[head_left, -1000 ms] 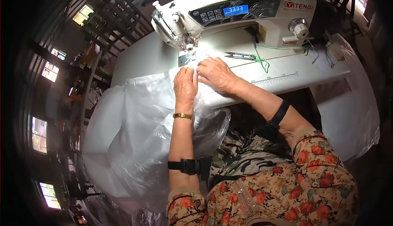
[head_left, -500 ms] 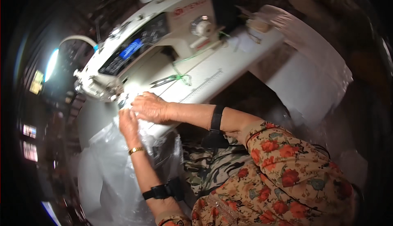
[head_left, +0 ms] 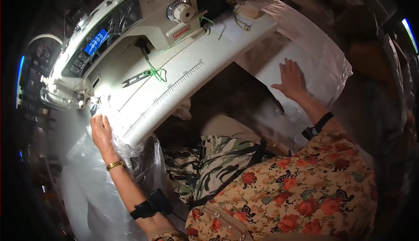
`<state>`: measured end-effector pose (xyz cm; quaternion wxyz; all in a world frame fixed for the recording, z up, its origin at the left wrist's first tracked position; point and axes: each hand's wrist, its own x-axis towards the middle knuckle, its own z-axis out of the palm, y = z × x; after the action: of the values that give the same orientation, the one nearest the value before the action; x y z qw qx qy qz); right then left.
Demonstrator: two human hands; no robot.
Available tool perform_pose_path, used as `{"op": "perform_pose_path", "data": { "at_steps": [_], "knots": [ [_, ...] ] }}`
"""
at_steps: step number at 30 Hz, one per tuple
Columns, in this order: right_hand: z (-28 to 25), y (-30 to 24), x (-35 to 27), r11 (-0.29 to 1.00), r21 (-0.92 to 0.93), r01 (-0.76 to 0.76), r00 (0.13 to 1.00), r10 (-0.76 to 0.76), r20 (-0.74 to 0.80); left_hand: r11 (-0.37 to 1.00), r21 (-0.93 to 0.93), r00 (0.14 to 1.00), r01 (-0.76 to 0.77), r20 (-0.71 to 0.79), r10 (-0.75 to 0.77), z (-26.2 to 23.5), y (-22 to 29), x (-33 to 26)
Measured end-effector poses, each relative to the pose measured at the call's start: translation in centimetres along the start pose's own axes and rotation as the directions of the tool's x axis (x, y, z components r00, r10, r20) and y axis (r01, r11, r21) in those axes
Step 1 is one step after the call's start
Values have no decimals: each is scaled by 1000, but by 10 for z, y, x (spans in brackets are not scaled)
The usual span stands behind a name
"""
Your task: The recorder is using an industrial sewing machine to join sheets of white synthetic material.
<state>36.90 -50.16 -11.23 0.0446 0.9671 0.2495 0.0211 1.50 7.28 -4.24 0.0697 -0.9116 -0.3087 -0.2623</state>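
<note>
Spread wide, my right hand (head_left: pixel 291 81) lies toward two o'clock, palm down with the thumb apart, resting on whitish plastic sheeting (head_left: pixel 322 55) and gripping nothing. At nine o'clock my left hand (head_left: pixel 101 132) has its fingers drawn together on clear plastic film (head_left: pixel 89 184), just below the needle end of the sewing machine (head_left: pixel 155 14); whether they pinch it or only press, I cannot tell. That film spills toward eight o'clock, rumpled beneath my gold bracelet (head_left: pixel 115 165). The machine fills ten to eleven o'clock. Thread snips (head_left: pixel 136 79) lie at ten, touching a tangle of green thread (head_left: pixel 159 72). Between my hands stretches the pale worktop (head_left: pixel 220 51), a beige block (head_left: pixel 248 10) near its far end toward one o'clock.
</note>
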Motion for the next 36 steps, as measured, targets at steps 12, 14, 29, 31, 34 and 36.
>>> {"op": "perform_pose_path", "data": {
  "at_steps": [12, 14, 29, 31, 34, 36],
  "knots": [
    [37, -33, 8, 991, 113, 69, 988, -52, -142, 1000, 11, 1000, -1, -4, 1, 1, -6, 1],
    [44, -31, 13, 980, 144, 134, 981, -111, -160, 1000, 26, 1000, 1, 11, -1, 2, -7, 2],
    [50, -31, 20, 955, 275, 115, 985, -74, -155, 1000, 18, 999, -16, -32, 16, 2, -6, 1],
    [51, -32, 22, 968, 200, 153, 976, -116, -184, 1000, 4, 1000, 6, -18, -6, 1, -6, 1],
    [51, -28, 32, 972, 93, 218, 976, -214, -53, 999, -18, 999, 33, -7, -33, -1, -4, -1],
    [47, -14, 41, 969, 221, 114, 990, -92, -107, 999, -24, 999, 44, -6, -44, -2, -3, -1]
  ]
}}
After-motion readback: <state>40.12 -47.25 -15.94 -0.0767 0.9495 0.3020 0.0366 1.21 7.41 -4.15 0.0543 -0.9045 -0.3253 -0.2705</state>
